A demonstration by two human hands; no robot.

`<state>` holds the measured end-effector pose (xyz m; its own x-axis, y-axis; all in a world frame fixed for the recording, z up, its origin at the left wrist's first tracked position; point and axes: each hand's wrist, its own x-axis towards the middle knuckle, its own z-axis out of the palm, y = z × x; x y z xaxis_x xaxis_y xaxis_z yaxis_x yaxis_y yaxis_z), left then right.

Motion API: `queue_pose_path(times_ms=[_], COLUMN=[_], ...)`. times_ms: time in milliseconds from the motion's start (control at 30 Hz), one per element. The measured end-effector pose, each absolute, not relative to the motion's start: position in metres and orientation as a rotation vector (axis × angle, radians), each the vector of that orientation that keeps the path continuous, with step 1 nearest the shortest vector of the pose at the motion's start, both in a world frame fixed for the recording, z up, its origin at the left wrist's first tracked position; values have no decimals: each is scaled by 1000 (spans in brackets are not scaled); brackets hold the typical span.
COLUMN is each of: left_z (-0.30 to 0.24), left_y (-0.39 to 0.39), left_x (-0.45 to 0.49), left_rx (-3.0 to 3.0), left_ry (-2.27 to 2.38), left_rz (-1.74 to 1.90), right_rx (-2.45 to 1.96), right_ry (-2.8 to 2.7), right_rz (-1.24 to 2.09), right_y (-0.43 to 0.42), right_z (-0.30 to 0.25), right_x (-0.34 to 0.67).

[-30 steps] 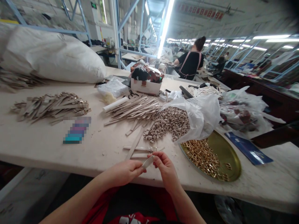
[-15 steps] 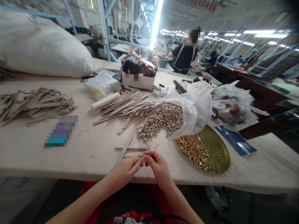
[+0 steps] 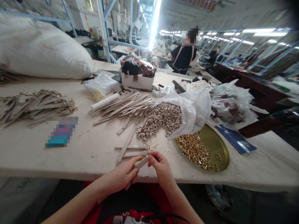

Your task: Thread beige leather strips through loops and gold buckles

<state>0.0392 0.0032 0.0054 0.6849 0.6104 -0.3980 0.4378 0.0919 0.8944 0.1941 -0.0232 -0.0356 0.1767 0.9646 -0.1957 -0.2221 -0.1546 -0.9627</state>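
Note:
Between my two hands, over the front of the table, is a pale beige strap (image 3: 141,162). My left hand (image 3: 125,173) is closed on its lower length, thumb on top. At the strap's upper end, my right hand (image 3: 160,164) pinches it between thumb and fingers; what else sits under those fingertips is hidden. Just beyond my hands lie two straps with gold buckles, the farther strap (image 3: 130,147) and the nearer strap (image 3: 135,153). A loose beige strip (image 3: 127,141) slants across their left ends.
A heap of small beige loops (image 3: 161,119) spills from a clear plastic bag (image 3: 196,109). Right of it, a round gold tray (image 3: 223,155) holds gold buckles (image 3: 193,149). Loose strips (image 3: 128,107) and finished-looking buckled straps (image 3: 37,105) lie leftward. A co-worker (image 3: 183,56) stands behind.
My left hand has slid down and left along the strap, so more of it shows between my hands. My right hand has shifted slightly right, still pinching the end.

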Motion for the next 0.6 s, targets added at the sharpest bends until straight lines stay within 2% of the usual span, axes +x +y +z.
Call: queue_pose_path(times_ms=[133, 200, 267, 367, 467, 600], left_z=[2, 1, 0, -2, -7, -17], left_y=[-1, -1, 1, 2, -2, -7], left_x=[43, 44, 42, 39, 43, 48], left_rx=[1444, 1421, 1416, 1383, 1386, 1507], left_ry=[882, 883, 908, 950, 955, 957], left_rz=[377, 419, 429, 447, 446, 420], right_rx=[-1156, -1204, -1420, -2129, -2351, -2461], right_ry=[-814, -919, -1138, -1601, -1632, -1604], right_rz=[1354, 1289, 1078, 421, 308, 290], right_y=[-32, -32, -27, -12, 1, 12], right_z=[-43, -44, -41, -30, -20, -18], right_x=[177, 188, 220, 287, 333, 343])
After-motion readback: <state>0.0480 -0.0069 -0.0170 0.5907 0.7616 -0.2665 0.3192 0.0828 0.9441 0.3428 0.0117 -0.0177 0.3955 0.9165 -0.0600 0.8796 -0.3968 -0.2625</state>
